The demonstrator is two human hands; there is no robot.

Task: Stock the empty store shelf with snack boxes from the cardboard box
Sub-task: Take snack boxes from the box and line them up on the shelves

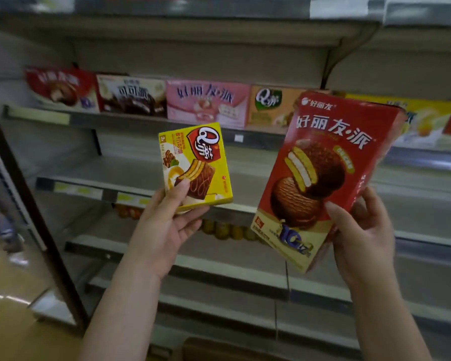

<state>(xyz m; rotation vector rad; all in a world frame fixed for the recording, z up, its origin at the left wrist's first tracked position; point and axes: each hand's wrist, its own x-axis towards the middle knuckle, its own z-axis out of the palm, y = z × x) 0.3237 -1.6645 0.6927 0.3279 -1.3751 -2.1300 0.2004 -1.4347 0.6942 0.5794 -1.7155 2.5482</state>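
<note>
Our left hand (164, 225) grips a small yellow cardboard cake box (195, 165); our right hand (362, 235) grips a tall red cardboard pie box (328, 175). We should stand both upright on the bare grey metal shelf (141, 168) at twelve o'clock.

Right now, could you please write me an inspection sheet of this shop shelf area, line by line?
Surface: the middle shelf in front of the hands is bare where it shows.
Job's things: a small yellow box and a big red box, both held up in front of the shelves; a row of boxes already stands on the upper shelf.
Clutter: some round yellow-brown goods on a lower shelf, too blurred to name.
Grippers: left hand holds the yellow box by its lower edge; right hand holds the red box by its lower right side.
Cables: nothing seen.
Surroundings: a dark upright post at the left; the cardboard box is not clearly in view.
</note>
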